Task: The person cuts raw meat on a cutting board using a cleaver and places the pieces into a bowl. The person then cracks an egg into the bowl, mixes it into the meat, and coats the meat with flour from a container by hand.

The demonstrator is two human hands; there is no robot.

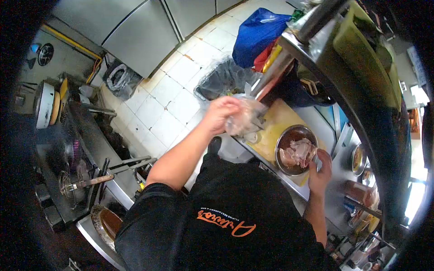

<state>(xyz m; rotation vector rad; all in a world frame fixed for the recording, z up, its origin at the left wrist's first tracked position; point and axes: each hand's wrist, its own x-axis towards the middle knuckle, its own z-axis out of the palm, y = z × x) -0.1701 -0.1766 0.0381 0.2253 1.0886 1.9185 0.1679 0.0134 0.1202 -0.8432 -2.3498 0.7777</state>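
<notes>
Raw meat sits in a bowl — your right hand at its rim, perhaps steadying, grip unclear. Your left hand clutches a plastic bag.

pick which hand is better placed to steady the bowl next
Right, probably: the right hand is at the rim of the bowl, while the left hand is busy holding a clear bag.

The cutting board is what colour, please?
The cutting board is yellow; the head view shows it.
</notes>
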